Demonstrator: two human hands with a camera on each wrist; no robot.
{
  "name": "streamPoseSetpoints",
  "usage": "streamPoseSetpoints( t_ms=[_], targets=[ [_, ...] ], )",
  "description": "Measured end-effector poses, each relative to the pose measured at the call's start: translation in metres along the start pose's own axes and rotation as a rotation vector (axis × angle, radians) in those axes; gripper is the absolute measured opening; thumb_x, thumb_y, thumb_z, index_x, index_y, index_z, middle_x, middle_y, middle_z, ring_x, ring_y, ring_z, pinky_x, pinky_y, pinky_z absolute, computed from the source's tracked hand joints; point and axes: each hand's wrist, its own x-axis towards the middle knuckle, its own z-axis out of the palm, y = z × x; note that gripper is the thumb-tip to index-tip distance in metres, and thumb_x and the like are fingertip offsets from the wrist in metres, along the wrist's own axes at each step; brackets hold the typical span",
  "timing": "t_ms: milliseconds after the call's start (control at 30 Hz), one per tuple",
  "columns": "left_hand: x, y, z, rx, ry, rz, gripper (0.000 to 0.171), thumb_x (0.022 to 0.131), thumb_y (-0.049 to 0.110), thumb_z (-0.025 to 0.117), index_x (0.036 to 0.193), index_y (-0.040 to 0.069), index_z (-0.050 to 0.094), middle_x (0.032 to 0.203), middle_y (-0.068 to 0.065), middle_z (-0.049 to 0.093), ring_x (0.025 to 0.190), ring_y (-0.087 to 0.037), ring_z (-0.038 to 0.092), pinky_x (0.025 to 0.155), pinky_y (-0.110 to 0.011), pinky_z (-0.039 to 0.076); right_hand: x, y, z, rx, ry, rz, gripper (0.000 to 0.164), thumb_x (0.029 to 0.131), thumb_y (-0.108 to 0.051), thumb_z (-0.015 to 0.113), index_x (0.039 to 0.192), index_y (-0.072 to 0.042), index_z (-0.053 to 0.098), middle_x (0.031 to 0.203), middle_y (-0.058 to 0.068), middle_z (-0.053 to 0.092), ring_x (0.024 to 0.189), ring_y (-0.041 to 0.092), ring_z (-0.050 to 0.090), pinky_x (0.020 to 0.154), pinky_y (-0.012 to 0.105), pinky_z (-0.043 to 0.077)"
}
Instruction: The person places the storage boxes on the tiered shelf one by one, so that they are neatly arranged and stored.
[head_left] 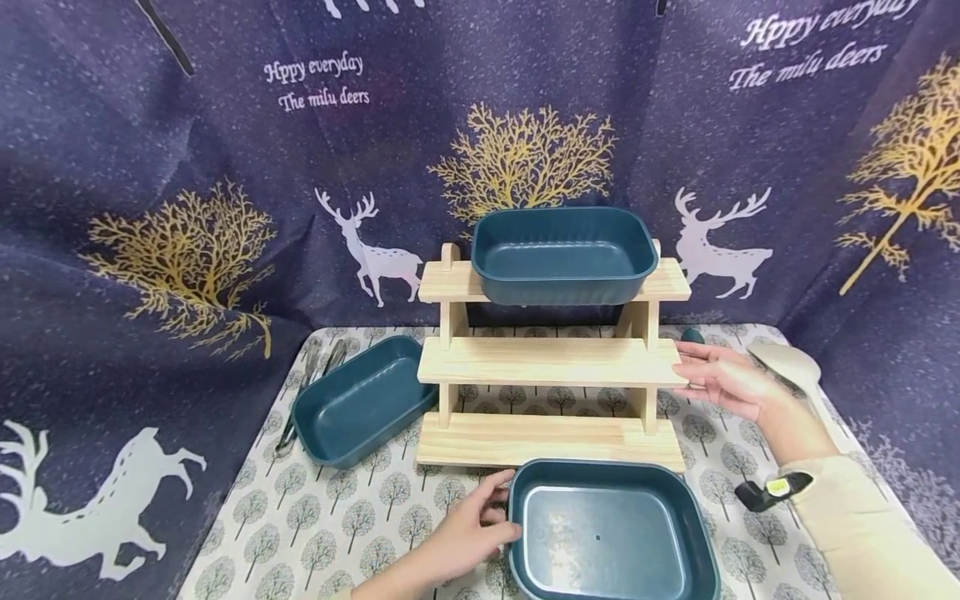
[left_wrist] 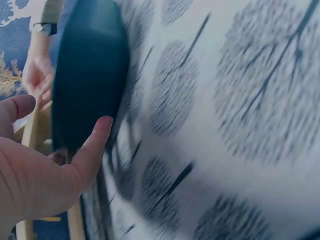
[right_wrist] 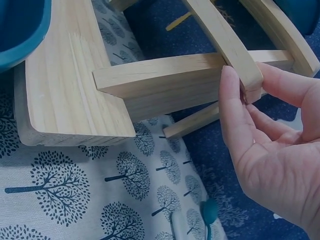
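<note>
Your hands: two, well apart from each other.
Left hand [head_left: 472,525]: fingers spread and lightly bent against the left side of the front tub [head_left: 600,542]; not wrapped round it.
Right hand [head_left: 731,383]: thumb and fingers pinch the right end of the wooden rack's [head_left: 551,360] middle tier.
Rack tiers: three, stepped, bare wood; the rack stands near the back of the table.
Tubs: three, all blue-green. Your front one lies just before the bottom tier; the top tub [head_left: 566,289] sits on the highest tier; the left tub [head_left: 360,404] lies left of the rack, slantwise.
Utensils at left: several metal utensils [head_left: 335,357] partly behind the left tub; you cannot count them surely.
Utensils at right: one pale spoon [head_left: 787,362] and one green utensil head [head_left: 692,335], beyond your right hand.
Wrist strap: one dark strap [head_left: 772,492] shows, at your right wrist.
</note>
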Motion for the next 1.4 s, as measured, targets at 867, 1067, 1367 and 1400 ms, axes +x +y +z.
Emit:
streamPoseSetpoints(
  t_ms=[867,1067,1367,1400],
  targets=[
    [-0.002,-0.022,0.031,-0.227,0.236,-0.010,0.077,0.078,-0.006,0.067,0.152,0.009,0.053,0.138,-0.020,0.059,0.101,-0.030,0.070,0.064,-0.045,0.066,0.000,0.007,-0.003,0.087,-0.040,-0.028,0.080,0.105,0.005,0.048,0.159,0.010,-0.012,0.118,0.001,0.070,0.109,0.018,0.070,0.100,0.038,0.057],
    [-0.002,-0.023,0.026,-0.218,0.226,0.002,0.075,0.078,-0.005,0.065,0.151,0.007,0.054,0.133,-0.019,0.061,0.103,-0.030,0.070,0.064,-0.045,0.065,0.000,0.008,-0.003,0.088,-0.039,-0.029,0.079,0.106,0.005,0.046,0.159,0.009,-0.012,0.119,0.001,0.071,0.109,0.018,0.071,0.100,0.038,0.057],
    [-0.012,-0.001,0.007,-0.227,0.206,0.033,0.073,0.080,-0.004,0.065,0.150,0.011,0.055,0.134,-0.017,0.062,0.109,-0.029,0.068,0.060,-0.031,0.064,-0.001,0.008,-0.003,0.092,-0.036,-0.029,0.080,0.105,0.004,0.048,0.159,0.010,-0.012,0.119,0.001,0.070,0.109,0.018,0.070,0.099,0.037,0.058],
    [-0.013,0.003,0.004,-0.222,0.209,0.050,0.073,0.080,-0.005,0.065,0.151,0.010,0.055,0.135,-0.017,0.062,0.110,-0.030,0.068,0.060,-0.030,0.064,-0.001,0.008,-0.003,0.088,-0.033,-0.027,0.080,0.105,0.004,0.047,0.159,0.010,-0.012,0.119,0.001,0.070,0.109,0.018,0.071,0.098,0.036,0.058]
  ],
)
